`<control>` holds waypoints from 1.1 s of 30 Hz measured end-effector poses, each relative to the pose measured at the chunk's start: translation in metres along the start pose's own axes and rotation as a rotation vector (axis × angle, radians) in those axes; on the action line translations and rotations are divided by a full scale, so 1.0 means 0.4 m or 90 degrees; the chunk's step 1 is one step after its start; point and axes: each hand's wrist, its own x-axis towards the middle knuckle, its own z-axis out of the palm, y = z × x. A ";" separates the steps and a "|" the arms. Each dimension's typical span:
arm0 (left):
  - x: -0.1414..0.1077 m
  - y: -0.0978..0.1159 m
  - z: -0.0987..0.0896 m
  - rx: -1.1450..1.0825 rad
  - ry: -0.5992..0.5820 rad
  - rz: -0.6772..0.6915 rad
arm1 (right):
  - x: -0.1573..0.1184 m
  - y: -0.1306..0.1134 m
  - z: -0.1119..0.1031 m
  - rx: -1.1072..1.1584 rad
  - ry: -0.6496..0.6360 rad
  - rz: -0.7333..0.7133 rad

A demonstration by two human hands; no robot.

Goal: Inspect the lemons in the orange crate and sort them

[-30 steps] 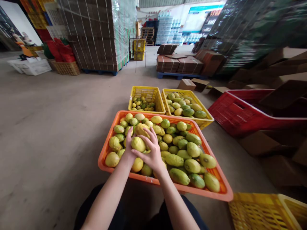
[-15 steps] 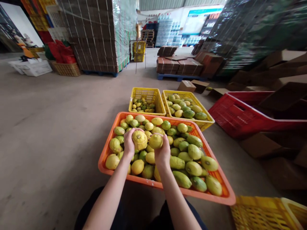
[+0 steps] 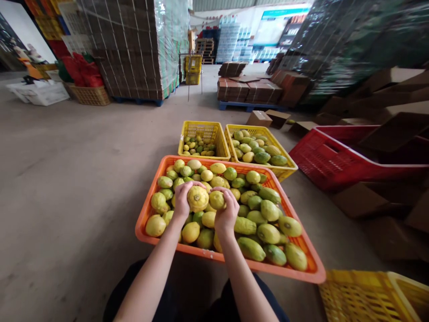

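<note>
My left hand (image 3: 182,200) is closed round a large, bumpy yellow lemon (image 3: 198,198). A smaller yellow-green lemon (image 3: 217,200) sits in the grip of my right hand (image 3: 227,213). The two fruits are held side by side, close together, with their ends facing me. Below them is a wide orange crate (image 3: 264,268) full of yellow and green lemons, some round, others long like the green one (image 3: 251,249) at the near side. The fingertips behind the fruits are partly hidden.
Behind the orange crate stand a small yellow crate (image 3: 225,144) and another yellow crate (image 3: 284,171), both with fruit. A red crate (image 3: 321,154) with cardboard is at right, above flattened boxes (image 3: 365,201). Another yellow crate (image 3: 351,295) sits at lower right. Wrapped pallet stacks (image 3: 130,53) rise behind.
Both hands have brought the two lemons slightly closer together, and the left one has turned a little. My right fingers now curl further over the smaller lemon. The view has shifted slightly.
</note>
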 end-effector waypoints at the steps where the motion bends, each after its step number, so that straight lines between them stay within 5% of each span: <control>1: 0.000 0.003 0.001 0.000 -0.007 -0.002 | 0.000 0.001 0.000 0.004 -0.001 0.000; 33: 0.002 0.046 0.002 0.065 -0.038 -0.052 | -0.009 0.007 -0.003 -0.004 -0.006 0.008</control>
